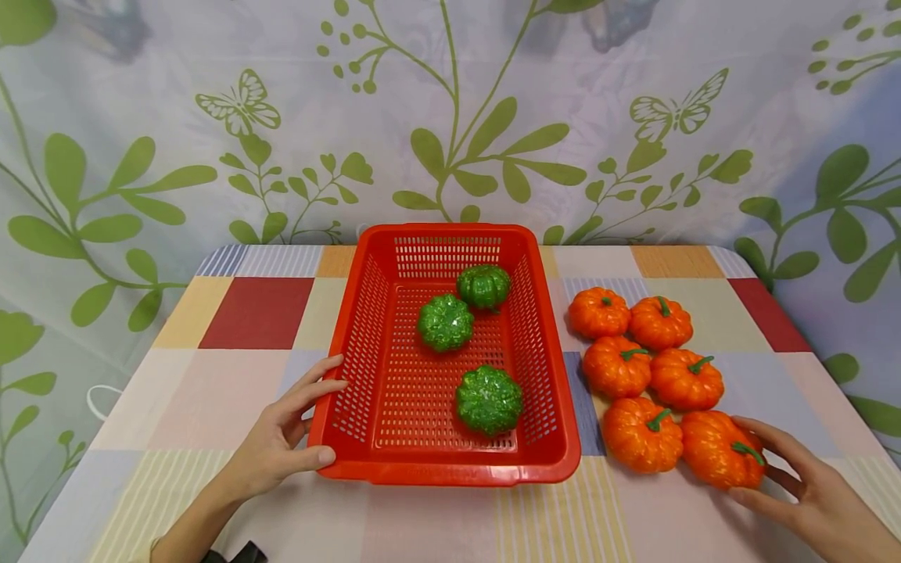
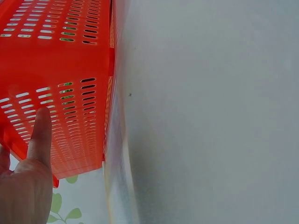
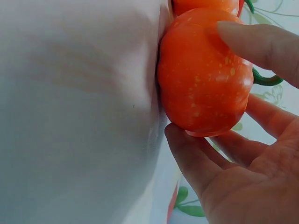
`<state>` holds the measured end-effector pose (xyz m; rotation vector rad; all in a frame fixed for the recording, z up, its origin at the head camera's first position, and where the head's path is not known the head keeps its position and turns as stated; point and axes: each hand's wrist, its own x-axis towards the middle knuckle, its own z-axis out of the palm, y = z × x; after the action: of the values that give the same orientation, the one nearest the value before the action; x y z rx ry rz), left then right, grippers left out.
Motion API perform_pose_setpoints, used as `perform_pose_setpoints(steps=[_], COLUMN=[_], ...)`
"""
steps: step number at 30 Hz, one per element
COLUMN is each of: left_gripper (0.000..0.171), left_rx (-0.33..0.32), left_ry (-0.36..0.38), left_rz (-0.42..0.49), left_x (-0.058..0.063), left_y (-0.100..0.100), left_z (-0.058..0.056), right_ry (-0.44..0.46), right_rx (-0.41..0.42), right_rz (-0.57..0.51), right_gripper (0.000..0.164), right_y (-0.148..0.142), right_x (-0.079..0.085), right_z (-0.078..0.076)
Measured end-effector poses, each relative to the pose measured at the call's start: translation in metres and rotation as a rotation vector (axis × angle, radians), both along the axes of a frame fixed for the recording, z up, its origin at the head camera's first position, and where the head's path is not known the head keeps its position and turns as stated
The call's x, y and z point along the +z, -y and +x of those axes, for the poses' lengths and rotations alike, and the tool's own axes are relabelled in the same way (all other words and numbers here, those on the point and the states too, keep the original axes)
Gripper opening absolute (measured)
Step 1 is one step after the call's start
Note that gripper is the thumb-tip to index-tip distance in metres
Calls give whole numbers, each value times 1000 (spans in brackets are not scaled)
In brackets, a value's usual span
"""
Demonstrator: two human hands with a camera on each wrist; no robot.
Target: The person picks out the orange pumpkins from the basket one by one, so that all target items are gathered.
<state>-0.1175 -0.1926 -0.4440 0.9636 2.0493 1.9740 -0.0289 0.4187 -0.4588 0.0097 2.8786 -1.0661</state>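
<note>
At the left side of a red plastic basket (image 1: 450,474), my left hand (image 1: 278,442) rests its extended fingers on the rim, thumb at the near corner. In the left wrist view a straight finger (image 2: 41,135) lies against the slotted outer wall. Inside the basket are three green pumpkins (image 1: 446,322), set apart from one another. Over on the right, my right hand (image 1: 802,477) grips the nearest right orange pumpkin (image 1: 721,451) from its right side. The right wrist view has its digits on opposite sides of that pumpkin (image 3: 205,74), its green stem pointing towards the hand.
Several more orange pumpkins (image 1: 616,367) stand in two close columns right of the basket. A patchwork tablecloth (image 1: 211,383) covers the table. Behind it hangs a leaf-and-butterfly curtain (image 1: 296,102). A black object (image 1: 248,553) shows by the left forearm.
</note>
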Motion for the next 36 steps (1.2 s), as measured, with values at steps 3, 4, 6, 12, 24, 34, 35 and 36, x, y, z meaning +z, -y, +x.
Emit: perform_pose_setpoints(steps=[3,4,6,12,24,34,35,36], left_gripper=[67,67,67,67,66,65,65,65], left_rx=[-4,-2,1,8,8,5,6,6], left_ry=[2,6,24,44,53,28,30,26], left_rz=[2,0,-6,-21,-15,-2,-2,-3], left_x=[0,1,1,1,1,2,2,2], left_y=[0,1,1,1,1,0,0,-1], left_z=[0,0,1,2,1,1,1,1], right_ry=[13,7,-8,-37,-123,-114,-113,-107], right_rx=[7,15,32,43,84,92,92,87], right_rz=[3,-3,-22,-48,-66,-86,-90,-87], right_gripper=[82,81,80,80,82,79,79,79], right_y=[0,0,1,1,0,3,3,4], right_x=[1,1,1,-2,-2,2,2,2], right_z=[-1,-1,-1,0,1,3,3,4])
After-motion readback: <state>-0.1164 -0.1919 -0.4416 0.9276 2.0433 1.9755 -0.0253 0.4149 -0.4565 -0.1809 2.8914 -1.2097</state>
